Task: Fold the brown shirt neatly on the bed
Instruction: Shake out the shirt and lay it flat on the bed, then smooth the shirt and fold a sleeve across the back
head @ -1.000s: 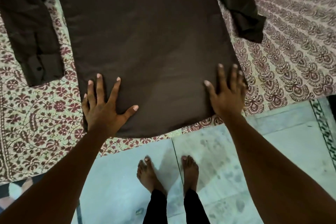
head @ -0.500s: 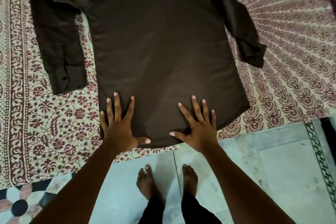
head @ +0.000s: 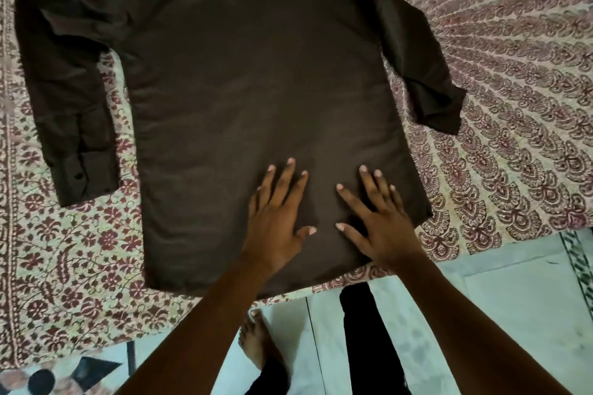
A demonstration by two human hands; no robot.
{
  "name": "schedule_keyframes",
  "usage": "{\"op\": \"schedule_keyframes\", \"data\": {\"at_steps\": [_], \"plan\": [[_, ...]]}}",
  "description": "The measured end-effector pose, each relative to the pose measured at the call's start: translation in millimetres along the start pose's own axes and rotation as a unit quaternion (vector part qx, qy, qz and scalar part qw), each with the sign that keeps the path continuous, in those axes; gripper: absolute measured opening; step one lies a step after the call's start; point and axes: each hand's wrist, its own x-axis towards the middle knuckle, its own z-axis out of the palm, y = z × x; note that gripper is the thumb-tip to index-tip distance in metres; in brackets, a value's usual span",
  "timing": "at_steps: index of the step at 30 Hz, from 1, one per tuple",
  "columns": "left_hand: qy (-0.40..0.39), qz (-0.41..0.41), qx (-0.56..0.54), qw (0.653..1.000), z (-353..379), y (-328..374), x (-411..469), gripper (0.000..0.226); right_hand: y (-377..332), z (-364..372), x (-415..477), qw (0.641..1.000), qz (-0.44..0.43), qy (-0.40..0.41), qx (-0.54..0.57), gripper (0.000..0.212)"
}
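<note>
The brown shirt (head: 256, 80) lies spread flat, back side up, on the patterned bed cover (head: 70, 250), hem toward me. Its left sleeve (head: 67, 99) runs down the left side with a buttoned cuff; its right sleeve (head: 420, 67) bends down on the right. My left hand (head: 276, 218) and my right hand (head: 378, 218) both rest flat on the lower part of the shirt, side by side, fingers straight and spread. Neither hand grips any cloth.
The bed's edge (head: 449, 260) runs just below the hem. Beyond it is a pale tiled floor (head: 513, 314), where my bare foot (head: 256, 340) and a dark trouser leg (head: 365, 330) stand close to the bed.
Both hands have slid inward from the hem's outer corners to its middle, pressing over the cloth. The view has lifted, showing more of the shirt's upper part.
</note>
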Motion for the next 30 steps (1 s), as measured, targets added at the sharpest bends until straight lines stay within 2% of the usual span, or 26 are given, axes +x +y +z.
{"op": "schedule_keyframes", "data": {"at_steps": [2, 4, 6, 9, 10, 12, 16, 21, 25, 30], "plan": [[-0.07, 0.02, 0.079, 0.994, -6.4, 28.9, 33.1, 0.112, 17.7, 0.3, -7.7, 1.0, 0.02, 0.003, -0.003, 0.07], [-0.101, 0.007, 0.157, 0.982, -13.5, 61.6, 63.3, 0.109, 41.3, -2.6, -23.5, 0.998, 0.053, 0.018, 0.017, 0.067], [-0.105, -0.032, 0.201, 0.973, -21.6, 90.4, 87.5, 0.096, 57.9, -4.7, -34.9, 0.997, 0.044, 0.028, 0.049, 0.064], [-0.074, -0.078, 0.187, 0.976, -33.3, 122.7, 130.7, 0.075, 77.2, -18.5, -22.2, 0.993, 0.011, 0.052, 0.107, 0.06], [-0.057, -0.077, 0.178, 0.979, -37.0, 128.4, 147.4, 0.076, 81.9, -25.9, -10.6, 0.991, -0.002, 0.062, 0.12, 0.059], [-0.039, -0.075, 0.165, 0.983, -45.9, 131.0, 180.9, 0.096, 88.6, -41.0, 20.2, 0.989, -0.038, 0.074, 0.123, 0.056], [-0.056, -0.126, 0.085, 0.987, -56.7, 127.2, 245.3, 0.125, 120.0, -59.2, 100.6, 0.984, -0.061, 0.116, 0.119, 0.043], [-0.085, -0.135, 0.016, 0.987, -51.7, 133.3, 286.2, 0.143, 166.5, -90.0, 175.5, 0.962, 0.051, 0.21, 0.168, 0.023], [-0.091, -0.157, -0.024, 0.983, -35.7, 132.2, 288.5, 0.144, 199.0, -99.4, 201.5, 0.941, 0.146, 0.231, 0.199, 0.029], [-0.121, -0.168, -0.021, 0.978, -37.6, 134.9, 293.7, 0.148, 222.9, -106.2, 202.0, 0.889, 0.313, 0.231, 0.24, 0.036]]}}
